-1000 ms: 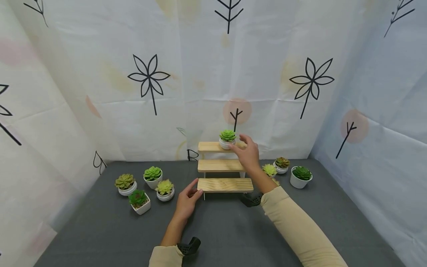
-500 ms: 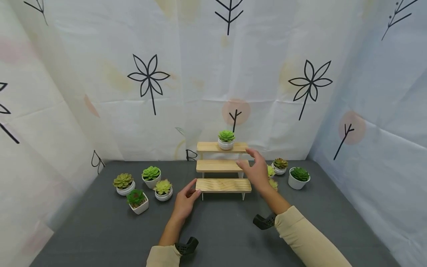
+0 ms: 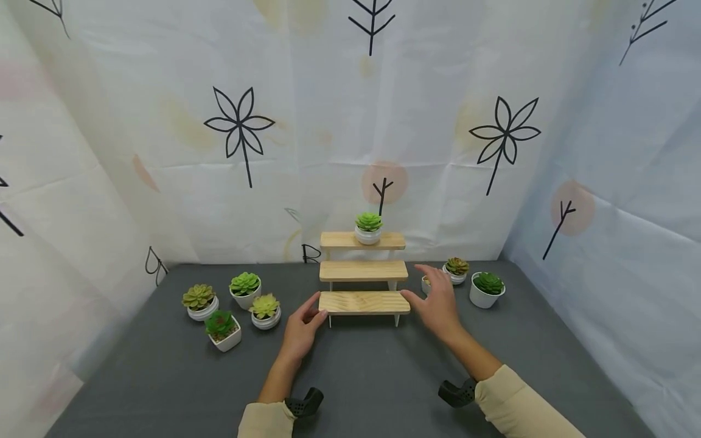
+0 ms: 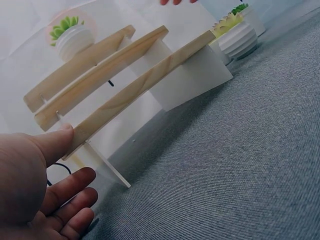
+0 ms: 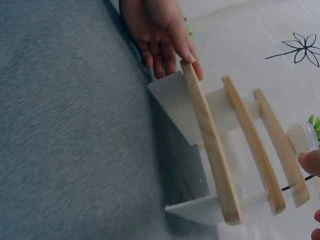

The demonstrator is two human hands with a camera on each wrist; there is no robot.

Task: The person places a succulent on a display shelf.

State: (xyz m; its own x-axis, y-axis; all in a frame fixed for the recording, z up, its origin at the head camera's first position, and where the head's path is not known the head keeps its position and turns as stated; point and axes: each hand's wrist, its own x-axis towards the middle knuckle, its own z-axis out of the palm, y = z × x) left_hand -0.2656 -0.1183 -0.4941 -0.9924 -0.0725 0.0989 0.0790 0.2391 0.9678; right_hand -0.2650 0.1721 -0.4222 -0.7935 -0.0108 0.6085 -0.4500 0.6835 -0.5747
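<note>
A three-step display stand (image 3: 364, 302) with pale wooden boards and white supports stands on the dark table. On its top board sits a bright green artificial succulent (image 3: 369, 227) in a white ribbed pot. My left hand (image 3: 300, 331) holds the left end of the lowest board between thumb and index finger; its other fingers hang loose below the board in the left wrist view. Beside the stand's right end is my right hand (image 3: 440, 304), fingers spread and holding nothing. A pale succulent pot (image 3: 426, 285) is mostly hidden behind that hand.
Several potted succulents stand left of the stand, among them a square-potted one (image 3: 223, 330) and a yellow-green one (image 3: 265, 311). At the right are a reddish-green succulent (image 3: 455, 270) and a dark green one (image 3: 487, 289). A patterned cloth backdrop (image 3: 306, 134) encloses the table.
My right hand has drawn away from the succulent on the top board, moving down and to the right of the stand. The left hand stays at the lowest board's end.
</note>
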